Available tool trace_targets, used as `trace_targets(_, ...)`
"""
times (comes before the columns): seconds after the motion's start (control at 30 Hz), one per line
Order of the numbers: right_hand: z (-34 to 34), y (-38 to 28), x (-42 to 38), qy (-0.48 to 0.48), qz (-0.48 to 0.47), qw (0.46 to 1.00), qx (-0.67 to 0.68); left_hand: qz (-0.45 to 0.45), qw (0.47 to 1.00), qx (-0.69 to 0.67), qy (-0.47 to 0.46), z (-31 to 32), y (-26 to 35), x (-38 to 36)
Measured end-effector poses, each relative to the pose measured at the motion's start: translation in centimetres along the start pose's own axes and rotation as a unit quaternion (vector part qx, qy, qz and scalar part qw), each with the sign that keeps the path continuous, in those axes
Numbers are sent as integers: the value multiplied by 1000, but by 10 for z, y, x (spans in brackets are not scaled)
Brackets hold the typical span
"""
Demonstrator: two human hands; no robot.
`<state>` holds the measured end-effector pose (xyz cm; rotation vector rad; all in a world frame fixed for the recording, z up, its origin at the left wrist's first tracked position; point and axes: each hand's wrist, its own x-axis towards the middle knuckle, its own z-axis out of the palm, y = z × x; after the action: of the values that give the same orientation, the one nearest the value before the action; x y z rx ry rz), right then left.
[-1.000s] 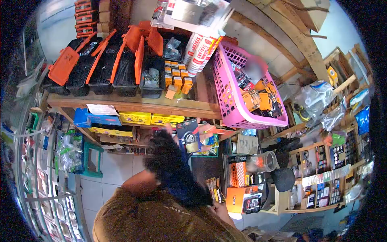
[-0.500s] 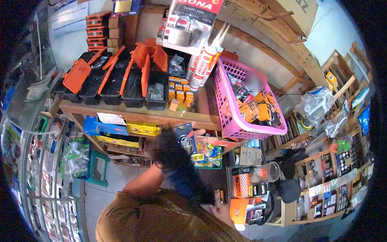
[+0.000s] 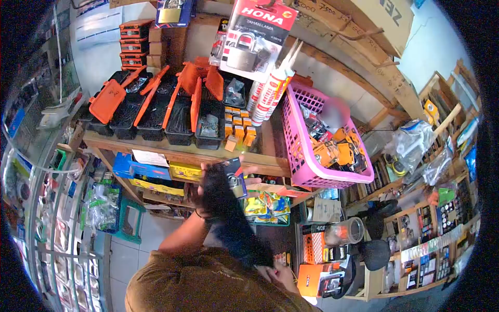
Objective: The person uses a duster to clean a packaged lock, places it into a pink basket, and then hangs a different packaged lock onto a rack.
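Note:
A long dark blue and black thing (image 3: 236, 231) runs diagonally in front of my body; its upper end looks fuzzy and black, and I cannot make out what it is. My left hand (image 3: 204, 195), with a dark band at the wrist, is at that upper end, largely hidden behind it. Beside it a dark blue package (image 3: 235, 179) with a picture on it is held upright, with fingertips showing past its right edge. Lower right, my right hand (image 3: 282, 276) has its fingers curled at the thing's lower end.
Black boxes with orange lids (image 3: 179, 125) line the wooden shelf (image 3: 150, 150). White tubes (image 3: 270, 96) and a hanging padlock pack (image 3: 249, 49) are beside a pink basket (image 3: 332, 177). A green stool (image 3: 132, 223) stands left; an orange box (image 3: 309, 279) lies right.
The view has shifted, so the shelf and basket appear slightly lower and further right. The package and my left hand stay just below the shelf edge, the package tilted a little differently.

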<state>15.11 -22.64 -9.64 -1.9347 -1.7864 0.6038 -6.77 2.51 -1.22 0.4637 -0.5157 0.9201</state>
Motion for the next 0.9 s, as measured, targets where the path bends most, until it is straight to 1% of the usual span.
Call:
trace_targets(0.03, -1, 0, 3, 14, 2, 999, 34, -1, 992, 31, 126, 21, 1, -6)
trace_targets(0.07, -15, -28, 8, -2, 107, 994, 17, 19, 978, 67, 198, 20, -1, -5)
trace_targets(0.1, -10, -21, 7, -4, 108, 994, 17, 37, 957, 102, 269, 19, -3, -4)
trace_targets(0.13, 2, -1, 5, -34, 7, 999, -41, 32, 959, 99, 262, 15, -3, -3)
trace_targets(0.17, 16, 25, 3, -62, -96, 988, -100, 21, 962, 67, 265, 13, -3, -5)
trace_targets(0.2, 37, 64, -7, -136, -70, 963, -222, 5, 990, 42, 138, -4, 1, -4)
trace_targets(0.23, 29, 53, -2, -134, -72, 962, -226, -8, 1000, 18, 7, -20, 4, -1)
trace_targets(0.27, 15, 20, 6, -59, -35, 996, -55, -19, 997, 52, 45, -2, 9, 0)
trace_targets(0.3, 7, 2, 11, 16, 4, 993, 120, -4, 982, 66, 174, 23, 7, -2)
trace_targets(0.33, 18, 25, 9, 58, -12, 998, 24, 19, 972, 89, 217, 20, 5, 1)
trace_targets(0.37, 15, 19, 9, 57, -11, 998, 23, 39, 958, 112, 259, 17, 3, 4)
trace_targets(0.4, 9, 8, 9, -5, -20, 1000, -2, 27, 967, 109, 229, 24, 3, 7)
trace_targets(0.43, 5, -1, 10, -66, -28, 997, -27, 9, 989, 64, 132, 17, 4, 2)
trace_targets(0.47, 1, -5, 10, -65, -27, 997, -27, 2, 998, 32, 46, 14, 7, 11)
trace_targets(0.5, -4, -7, 11, -41, -11, 999, 17, -2, 999, 0, -40, 14, 10, 17)
trace_targets(0.53, -7, -9, 13, -19, 4, 998, 61, 8, 996, 23, 88, 24, 8, 4)
trace_targets(0.57, -8, -11, 17, -23, 5, 998, 61, 32, 966, 50, 251, 28, 8, 0)
trace_targets(0.63, -5, -14, 20, -17, 41, 998, 54, 46, 974, 56, 214, 15, 8, -3)
trace_targets(0.67, 1, -7, 18, -32, -27, 998, 39, 54, 960, 98, 257, 14, 7, 0)
trace_targets(0.7, 3, 0, 16, -31, -25, 998, 43, 16, 991, 47, 123, 15, 13, 0)
trace_targets(0.77, 3, 1, 20, -66, -13, 994, 89, 20, 996, 56, 64, 10, 19, 4)
trace_targets(0.8, -5, -11, 20, -32, 54, 995, 78, 27, 985, 48, 165, 24, 17, -3)
trace_targets(0.83, -3, -12, 22, -31, 53, 995, 82, 67, 960, 90, 259, 27, 18, -1)
trace_targets(0.9, 0, -11, 23, -78, 107, 989, 73, 52, 959, 130, 246, 26, 19, -4)
